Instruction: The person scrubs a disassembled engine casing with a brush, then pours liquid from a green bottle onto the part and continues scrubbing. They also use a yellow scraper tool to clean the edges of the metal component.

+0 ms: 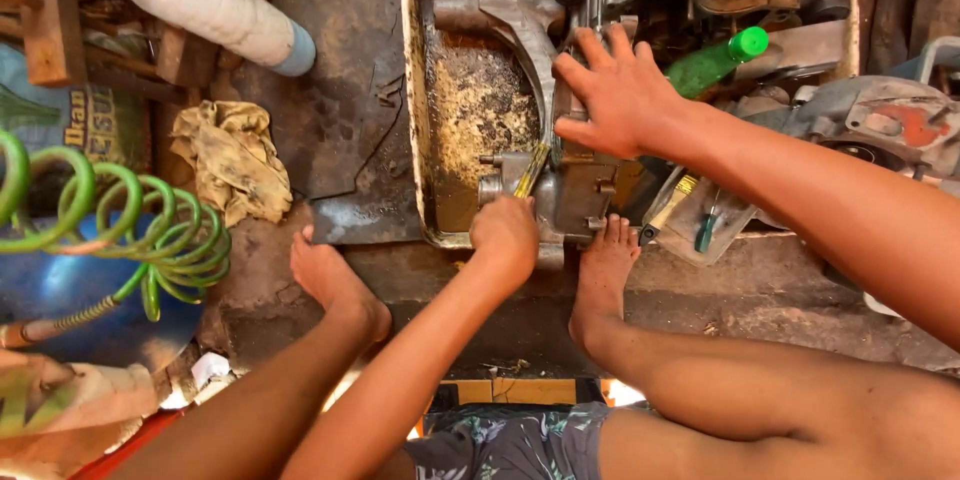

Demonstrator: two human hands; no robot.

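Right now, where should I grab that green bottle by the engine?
Take the green bottle around its bare body below the cap, coming from above on the right. It lies tilted, cap up and to the right, and its lower end is hidden behind the right hand.

We are seeing warm, even daylight giving soft shadows, slight glare low between the legs, and edges bending outward.

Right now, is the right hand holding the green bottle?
No, the right hand lies flat on the metal engine casing; the green bottle lies untouched behind it.
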